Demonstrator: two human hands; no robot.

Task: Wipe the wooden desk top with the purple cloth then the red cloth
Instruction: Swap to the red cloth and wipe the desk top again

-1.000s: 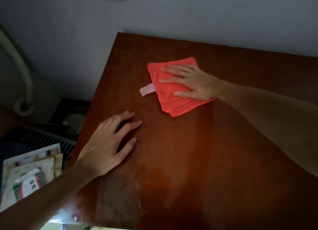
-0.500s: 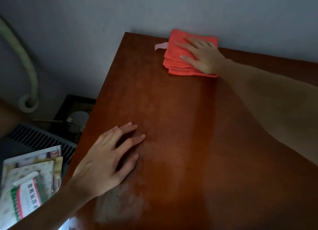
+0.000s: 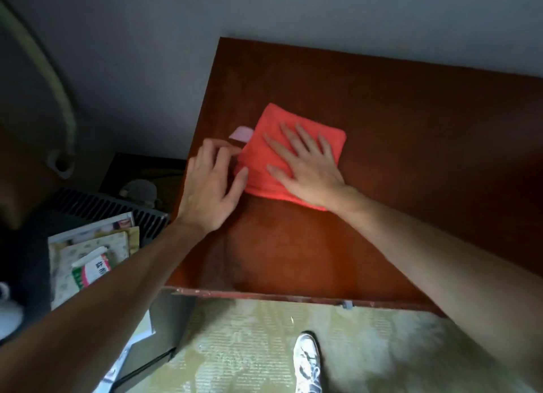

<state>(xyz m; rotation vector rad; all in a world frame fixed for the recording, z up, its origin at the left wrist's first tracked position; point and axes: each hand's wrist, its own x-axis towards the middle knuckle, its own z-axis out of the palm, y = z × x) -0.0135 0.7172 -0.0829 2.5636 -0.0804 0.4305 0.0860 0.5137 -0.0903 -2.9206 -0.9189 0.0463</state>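
The folded red cloth (image 3: pixel 273 134) lies on the wooden desk top (image 3: pixel 411 134) near its left edge, a pale pink tag (image 3: pixel 241 133) sticking out at its left side. My right hand (image 3: pixel 305 166) presses flat on the cloth with fingers spread. At the cloth's left edge my left hand (image 3: pixel 211 184) has its fingertips touching the folded layers, thumb against the side. No purple cloth is in view.
A grey wall runs behind the desk. Left of the desk stand a grey slatted unit (image 3: pixel 111 210) and a stack of printed papers (image 3: pixel 88 257). Below the desk's front edge (image 3: pixel 264 297) are a patterned floor and a white shoe (image 3: pixel 307 360).
My right hand slid the red cloth from the desk's far edge back toward me. My left hand left the bare wood and came up to the cloth's left edge.
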